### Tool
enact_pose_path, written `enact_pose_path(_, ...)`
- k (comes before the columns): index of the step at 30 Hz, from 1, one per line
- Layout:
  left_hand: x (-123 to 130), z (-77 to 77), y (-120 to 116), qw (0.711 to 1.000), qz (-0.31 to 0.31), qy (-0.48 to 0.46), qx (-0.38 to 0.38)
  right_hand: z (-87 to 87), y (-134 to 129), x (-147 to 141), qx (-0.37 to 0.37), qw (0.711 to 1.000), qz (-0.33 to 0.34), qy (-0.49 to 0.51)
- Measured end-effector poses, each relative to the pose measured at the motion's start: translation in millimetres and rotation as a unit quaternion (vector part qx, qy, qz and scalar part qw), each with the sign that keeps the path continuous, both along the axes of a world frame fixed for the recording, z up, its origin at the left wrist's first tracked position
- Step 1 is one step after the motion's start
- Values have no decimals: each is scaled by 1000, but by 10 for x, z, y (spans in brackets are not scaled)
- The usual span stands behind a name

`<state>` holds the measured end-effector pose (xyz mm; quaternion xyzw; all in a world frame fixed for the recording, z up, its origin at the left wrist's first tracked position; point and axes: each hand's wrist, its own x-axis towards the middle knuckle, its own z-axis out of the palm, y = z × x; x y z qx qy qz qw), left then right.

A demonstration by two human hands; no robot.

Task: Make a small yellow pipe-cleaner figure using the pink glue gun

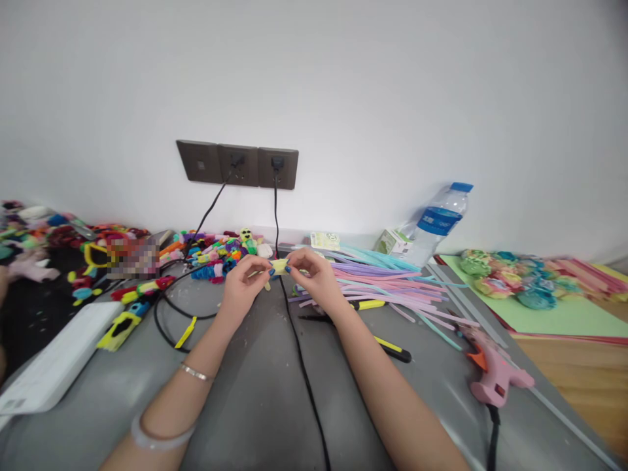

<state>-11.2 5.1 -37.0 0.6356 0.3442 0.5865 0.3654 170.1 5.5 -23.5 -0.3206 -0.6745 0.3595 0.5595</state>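
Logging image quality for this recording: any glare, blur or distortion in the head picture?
Head view: pale sheen on the grey tabletop; head view: bottle leans outward, probably wide-angle stretch; head view: mosaic patch hides detail at left; head view: yellow piece between left hand and right hand looks soft, texture unclear.

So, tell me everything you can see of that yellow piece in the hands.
The yellow piece is small and pale, lying roughly level between the left grip and right grip, which pinch its ends and partly hide it. It seems held above the grey table. Its material and finer parts are too small to make out.
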Motion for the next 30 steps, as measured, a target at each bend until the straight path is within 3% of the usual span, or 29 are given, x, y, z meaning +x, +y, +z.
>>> enact_pose_path(30,2,-5,-3,1000,4,-7,-24,-29,16,6,-43,999,8,9)
